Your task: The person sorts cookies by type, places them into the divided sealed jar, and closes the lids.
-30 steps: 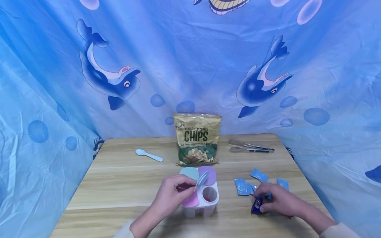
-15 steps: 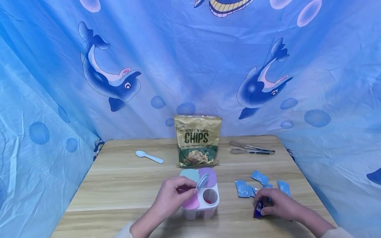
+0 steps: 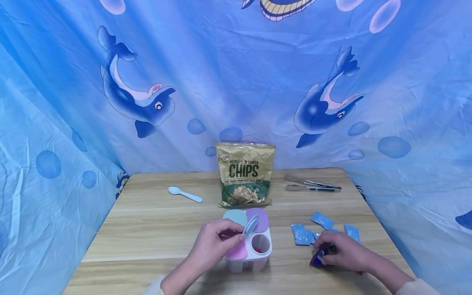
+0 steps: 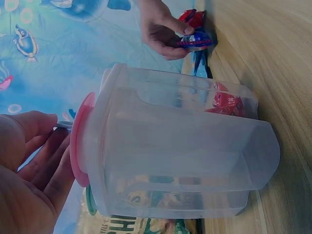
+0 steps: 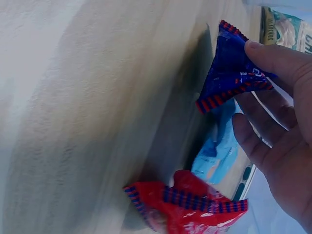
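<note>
I'm pinching a light blue lid (image 3: 251, 225) in my left hand (image 3: 217, 241), beside an open cup (image 3: 261, 239). Right hand (image 3: 344, 250) has a dark blue packet (image 5: 230, 73) pinched too.

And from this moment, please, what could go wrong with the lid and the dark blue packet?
The left hand holds the light blue lid by a pinch, so it might slip down over the open compartment. The dark blue packet, gripped at one side by the right hand, could drop. Light blue sachets lie close to that hand, so it might brush them.
</note>
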`<act>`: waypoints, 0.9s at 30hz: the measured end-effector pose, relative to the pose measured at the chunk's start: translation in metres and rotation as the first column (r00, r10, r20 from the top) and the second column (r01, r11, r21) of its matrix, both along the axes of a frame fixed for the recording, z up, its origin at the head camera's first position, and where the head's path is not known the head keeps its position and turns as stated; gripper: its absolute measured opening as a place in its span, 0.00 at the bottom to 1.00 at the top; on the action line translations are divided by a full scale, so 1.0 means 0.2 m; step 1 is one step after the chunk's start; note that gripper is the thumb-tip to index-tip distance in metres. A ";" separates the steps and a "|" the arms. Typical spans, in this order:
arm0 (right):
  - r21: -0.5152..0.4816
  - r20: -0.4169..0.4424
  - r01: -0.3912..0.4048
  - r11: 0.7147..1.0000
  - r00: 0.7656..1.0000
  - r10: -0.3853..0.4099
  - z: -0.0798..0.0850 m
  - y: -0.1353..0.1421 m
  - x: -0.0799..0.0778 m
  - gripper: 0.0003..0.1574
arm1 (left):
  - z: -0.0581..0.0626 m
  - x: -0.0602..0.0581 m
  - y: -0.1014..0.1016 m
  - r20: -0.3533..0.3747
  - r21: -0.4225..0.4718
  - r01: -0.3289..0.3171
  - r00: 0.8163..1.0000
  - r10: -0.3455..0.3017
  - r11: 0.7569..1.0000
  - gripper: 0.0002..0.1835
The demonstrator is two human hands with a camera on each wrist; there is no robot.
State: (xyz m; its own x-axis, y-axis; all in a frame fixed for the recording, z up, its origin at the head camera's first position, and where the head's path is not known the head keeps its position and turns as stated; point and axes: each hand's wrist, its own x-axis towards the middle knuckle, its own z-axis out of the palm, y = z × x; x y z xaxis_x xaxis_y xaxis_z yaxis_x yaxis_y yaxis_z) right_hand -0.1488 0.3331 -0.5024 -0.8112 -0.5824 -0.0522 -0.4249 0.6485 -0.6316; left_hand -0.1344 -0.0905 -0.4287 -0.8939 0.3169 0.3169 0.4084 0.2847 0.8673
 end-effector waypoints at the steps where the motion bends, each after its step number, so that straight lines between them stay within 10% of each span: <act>1: -0.005 -0.013 -0.002 1.000 1.000 0.002 0.01 -0.01 0.00 0.16 | 0.00 0.00 0.00 0.003 -0.001 0.000 1.000 0.000 1.000 0.07; 20: -0.233 -0.164 -0.035 0.972 0.986 -0.004 0.38 -0.33 -0.02 0.09 | 0.01 0.00 0.01 0.021 -0.003 -0.007 1.000 0.007 1.000 0.07; 27: -0.378 -0.184 -0.090 0.921 0.983 0.020 0.47 -0.48 0.00 0.13 | 0.01 0.01 0.01 0.035 -0.008 -0.015 0.999 0.016 1.000 0.07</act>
State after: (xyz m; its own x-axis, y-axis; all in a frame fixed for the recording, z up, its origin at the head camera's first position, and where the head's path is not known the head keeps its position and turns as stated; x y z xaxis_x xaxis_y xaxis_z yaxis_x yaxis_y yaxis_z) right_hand -0.1479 0.2367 -0.4092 -0.7534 -0.5731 0.3223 -0.5782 0.3441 -0.7398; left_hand -0.1322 -0.0883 -0.4263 -0.9092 0.3053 0.2831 0.3735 0.2979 0.8785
